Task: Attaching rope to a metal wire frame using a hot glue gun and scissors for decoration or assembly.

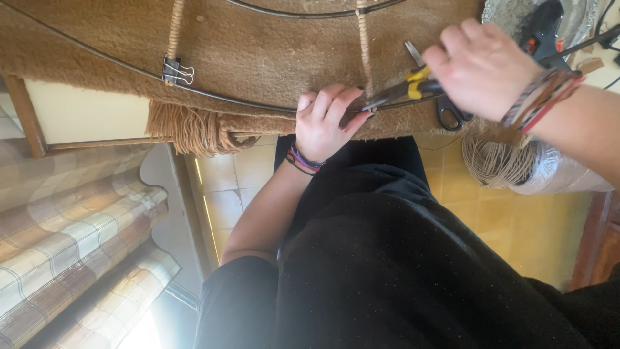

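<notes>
Pliers [403, 87] with yellow-and-black handles sit at about 1 o'clock in the frame, gripped in the right hand [481, 68], fingers curled tight around the handles. Plier tips point toward 8 o'clock and meet the dark wire hoop [213, 97] right where a jute-wrapped spoke [365, 45] crosses it. Can't tell if the tips are actually biting the wire. Left hand [326, 119] at centre, fingers folded over the table edge, pinching the hoop just beside the plier tips; the hand is closed on the wire. Both wrists carry woven bracelets.

Hoop arcs from 10 o'clock across to about 2 o'clock, lying on a brown fuzzy cloth [258, 45] that covers the table. Second wrapped spoke [173, 32] at 11 o'clock, with a black binder clip [174, 71] clamped where it meets the hoop. Loose jute tassel bundle [190, 129] hangs off the table edge just below the clip. Jute twine spool [500, 161] at 3 o'clock, near the right forearm. Black-handled scissors [452, 113] lie partly under the right hand. Glue gun [542, 29] rests on a silver tray [497, 13] at 1 o'clock, top edge. Plaid cushion [71, 239] at 8 o'clock.
</notes>
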